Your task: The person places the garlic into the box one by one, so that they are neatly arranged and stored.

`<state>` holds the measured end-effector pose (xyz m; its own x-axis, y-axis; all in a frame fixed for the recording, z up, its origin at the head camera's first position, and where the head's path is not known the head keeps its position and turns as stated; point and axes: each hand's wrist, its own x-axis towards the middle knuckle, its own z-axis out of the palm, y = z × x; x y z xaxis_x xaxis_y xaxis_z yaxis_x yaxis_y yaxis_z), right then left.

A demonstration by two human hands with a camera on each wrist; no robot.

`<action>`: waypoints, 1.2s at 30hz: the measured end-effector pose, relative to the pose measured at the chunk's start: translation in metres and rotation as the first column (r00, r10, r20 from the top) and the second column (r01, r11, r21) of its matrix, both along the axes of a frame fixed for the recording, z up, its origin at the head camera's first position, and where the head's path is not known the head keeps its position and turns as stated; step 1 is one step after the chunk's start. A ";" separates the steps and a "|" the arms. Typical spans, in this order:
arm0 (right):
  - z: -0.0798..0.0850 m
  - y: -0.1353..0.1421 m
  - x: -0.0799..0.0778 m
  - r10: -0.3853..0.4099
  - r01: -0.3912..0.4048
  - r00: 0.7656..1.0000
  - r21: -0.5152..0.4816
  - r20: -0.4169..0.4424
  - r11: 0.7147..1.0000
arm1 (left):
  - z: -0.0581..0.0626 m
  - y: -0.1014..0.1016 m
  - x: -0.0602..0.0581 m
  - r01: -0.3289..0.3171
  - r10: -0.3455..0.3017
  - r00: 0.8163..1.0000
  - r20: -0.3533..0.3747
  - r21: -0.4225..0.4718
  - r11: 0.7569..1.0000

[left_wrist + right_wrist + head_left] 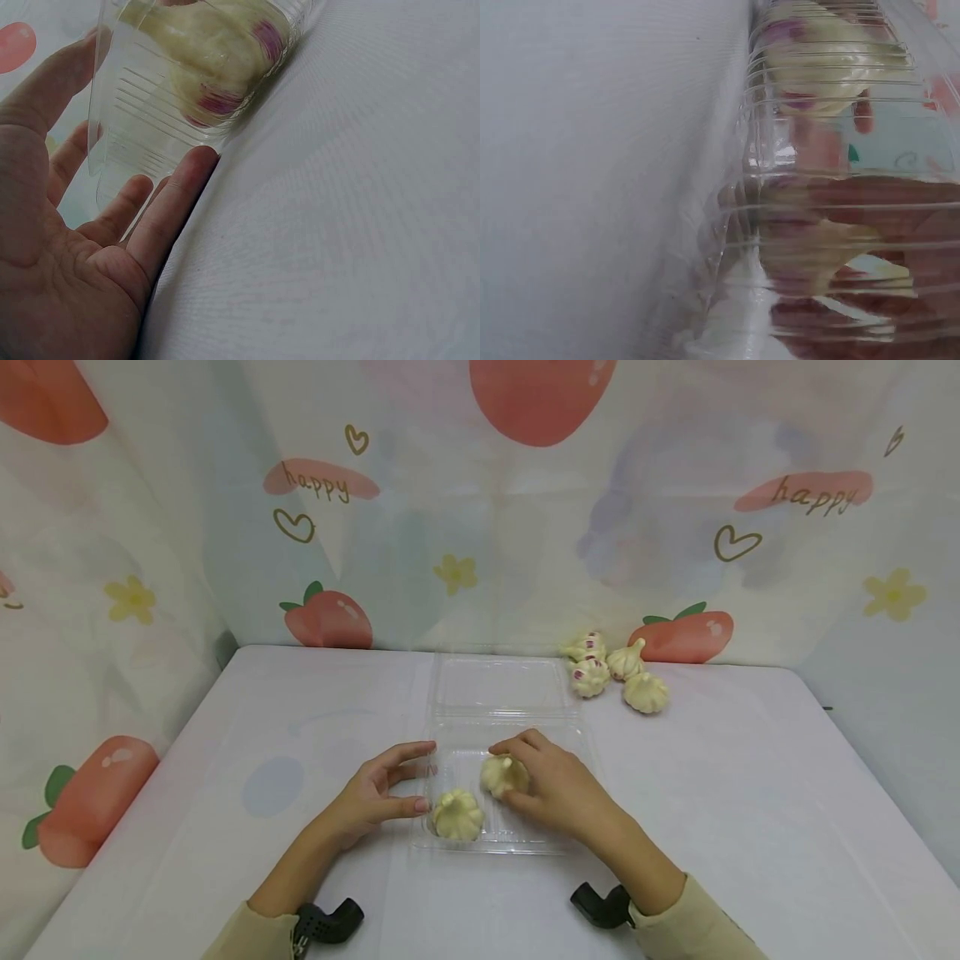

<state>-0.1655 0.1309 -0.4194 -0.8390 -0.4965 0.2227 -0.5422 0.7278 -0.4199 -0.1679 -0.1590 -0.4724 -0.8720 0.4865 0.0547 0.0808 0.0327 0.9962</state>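
One garlic bulb [505, 776] is pinched between the thumb and fingers of the right hand [558, 783], near the centre of a clear plastic box [517, 842]. A second bulb [457, 816] sits in the box at 8 o'clock; at 9 o'clock, the left hand [375, 789] spreads its fingers beside the wall. Bracing that wall lightly and keeping the pinched bulb clear of its neighbour should help; pushing hard could skid the box.

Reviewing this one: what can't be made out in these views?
Head: part of the held garlic bulb, hidden by the right hand.
Left wrist: upper side of the other boxed bulb, cut off by the picture's top edge.
Right wrist: the held garlic bulb's outline, blurred behind the ribbed container wall.
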 end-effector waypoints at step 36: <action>0.008 -0.008 0.005 0.168 -0.133 0.972 -0.202 0.165 0.970 | 0.001 0.000 0.001 0.011 -0.011 1.000 -0.015 -0.002 1.000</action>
